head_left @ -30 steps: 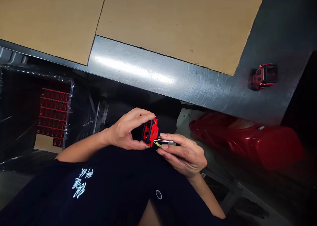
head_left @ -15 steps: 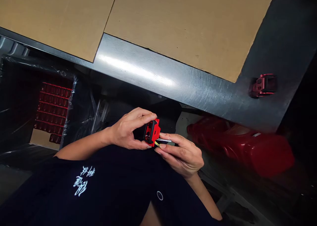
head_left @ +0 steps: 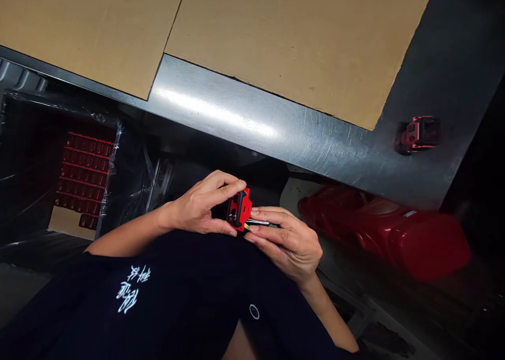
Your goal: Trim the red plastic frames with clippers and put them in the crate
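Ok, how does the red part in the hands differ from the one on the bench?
The red part in the left hand is held and sharp; the red part on the steel bench lies untouched and blurred. The held part shows more red face, the bench part more dark opening. Both are red and black.

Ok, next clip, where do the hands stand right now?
Left hand gripping red-and-black plastic housing. Right hand pinching thin metal pin at its edge. Second red housing apart on steel bench.

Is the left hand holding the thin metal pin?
No, the left hand grips the red plastic part, while the right hand holds the thin metal pin.
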`<state>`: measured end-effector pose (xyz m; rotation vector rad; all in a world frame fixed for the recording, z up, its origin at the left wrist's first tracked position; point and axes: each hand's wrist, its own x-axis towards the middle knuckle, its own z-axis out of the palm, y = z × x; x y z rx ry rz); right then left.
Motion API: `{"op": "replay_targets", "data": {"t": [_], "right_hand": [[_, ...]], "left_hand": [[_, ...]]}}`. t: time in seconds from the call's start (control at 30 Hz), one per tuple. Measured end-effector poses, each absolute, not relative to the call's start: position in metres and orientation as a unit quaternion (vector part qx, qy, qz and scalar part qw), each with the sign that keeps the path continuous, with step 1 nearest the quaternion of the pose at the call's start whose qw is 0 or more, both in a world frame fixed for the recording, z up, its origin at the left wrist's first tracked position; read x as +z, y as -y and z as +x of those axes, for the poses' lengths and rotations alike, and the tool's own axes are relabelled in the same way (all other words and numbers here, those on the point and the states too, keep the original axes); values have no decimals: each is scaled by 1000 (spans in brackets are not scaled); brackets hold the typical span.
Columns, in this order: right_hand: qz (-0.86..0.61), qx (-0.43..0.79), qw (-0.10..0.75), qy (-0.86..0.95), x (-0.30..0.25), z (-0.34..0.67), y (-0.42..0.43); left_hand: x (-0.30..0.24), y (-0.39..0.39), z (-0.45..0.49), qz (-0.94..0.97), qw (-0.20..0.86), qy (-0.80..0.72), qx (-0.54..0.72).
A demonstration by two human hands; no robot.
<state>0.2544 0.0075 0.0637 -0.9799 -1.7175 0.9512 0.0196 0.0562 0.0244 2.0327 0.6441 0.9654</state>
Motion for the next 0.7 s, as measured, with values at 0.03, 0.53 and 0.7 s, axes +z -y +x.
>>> {"op": "replay_targets", "data": {"t": [0.03,0.53,0.7], "right_hand": [[-404,386,455,693,64,254,-8],[-399,357,468,703,65,251,-8],[-403,336,465,713,67,247,-8]], "left_hand": [[24,-56,19,800,391,-255,377],[24,-56,21,798,390,-262,376],[24,-55,22,791,388,-262,394]]}}
